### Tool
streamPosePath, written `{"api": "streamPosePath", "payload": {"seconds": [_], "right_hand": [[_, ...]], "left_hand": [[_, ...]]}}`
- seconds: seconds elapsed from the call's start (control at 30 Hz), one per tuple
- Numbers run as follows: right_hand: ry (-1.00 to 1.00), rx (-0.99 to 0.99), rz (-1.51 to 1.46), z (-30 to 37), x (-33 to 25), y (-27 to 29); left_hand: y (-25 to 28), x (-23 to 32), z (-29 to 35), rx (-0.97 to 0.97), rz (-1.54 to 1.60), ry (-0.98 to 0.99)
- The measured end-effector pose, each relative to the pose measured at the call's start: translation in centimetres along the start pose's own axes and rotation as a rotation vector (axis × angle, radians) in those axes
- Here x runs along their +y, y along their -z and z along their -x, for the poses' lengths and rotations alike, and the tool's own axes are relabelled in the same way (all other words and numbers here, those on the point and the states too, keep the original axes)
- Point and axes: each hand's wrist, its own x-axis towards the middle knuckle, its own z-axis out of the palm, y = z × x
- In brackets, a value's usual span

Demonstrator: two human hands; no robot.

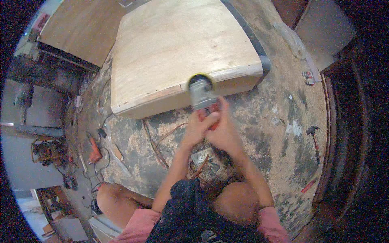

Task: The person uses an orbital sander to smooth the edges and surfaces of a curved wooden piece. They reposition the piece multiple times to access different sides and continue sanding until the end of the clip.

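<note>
Grinder (202, 94), round-headed, in both hands (222, 130), pale plywood box (178, 44)

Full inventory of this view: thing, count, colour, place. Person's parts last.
Large flat plywood box: 1, pale wood, upper centre
Handheld power tool with round head: 1, red, grey and black, at box's near edge
Flat wooden panel: 1, brown, upper left
Pistol-shaped drill: 1, orange, floor left
Hammer: 1, dark head, floor right
Slim stick-like item: 1, red, lower right
Small packet: 1, red and white, right
Far-left clutter: too blurred to count
Left fingers, right fingers: on power tool
Sleeves: 2, pink, bottom
</note>
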Motion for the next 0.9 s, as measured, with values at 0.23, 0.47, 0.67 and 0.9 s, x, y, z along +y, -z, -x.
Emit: {"api": "streamPosePath", "payload": {"seconds": [0.23, 0.47, 0.67, 0.9], "right_hand": [[-0.029, 0.029, -0.036, -1.0, -0.8, -0.2], [-0.069, 0.427, -0.072, 1.3, 4.5, 8.6], [0.063, 0.244, -0.112, 2.7, 3.3, 4.7], [-0.019, -0.037, -0.066, 0.6, 1.7, 0.0]], "left_hand": [[0.3, 1.2, -1.3, -0.021, -0.031, -0.047], [-11.3, -1.1, -6.0, -0.340, -0.280, -0.059], [-6.2, -1.8, -1.6, -0.221, -0.282, 0.025], [1.1, -1.8, 1.2, 0.067, -0.113, -0.165]]}}
